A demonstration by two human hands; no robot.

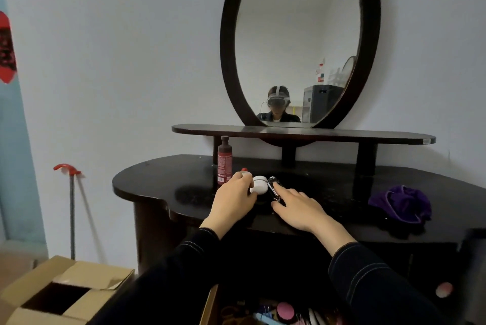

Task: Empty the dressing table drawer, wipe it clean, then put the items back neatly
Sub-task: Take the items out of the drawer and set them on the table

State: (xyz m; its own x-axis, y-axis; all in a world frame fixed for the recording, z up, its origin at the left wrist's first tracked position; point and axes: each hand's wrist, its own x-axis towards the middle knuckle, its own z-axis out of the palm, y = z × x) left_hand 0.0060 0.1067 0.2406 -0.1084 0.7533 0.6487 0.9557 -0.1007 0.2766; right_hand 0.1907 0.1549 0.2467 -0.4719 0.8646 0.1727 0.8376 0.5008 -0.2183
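Note:
On the dark dressing table top, my left hand curls around a small round white jar. Beside it my right hand lies fingers spread on a metal nail clipper; whether it grips the clipper is unclear. A dark red bottle stands upright just behind my left hand. The open drawer shows at the bottom edge, under my sleeves, with several small colourful items inside. A crumpled purple cloth lies on the right of the top.
An oval mirror on a raised shelf stands behind. An open cardboard box sits on the floor at lower left. A red-handled pole leans on the wall. The table's front edge curves toward me.

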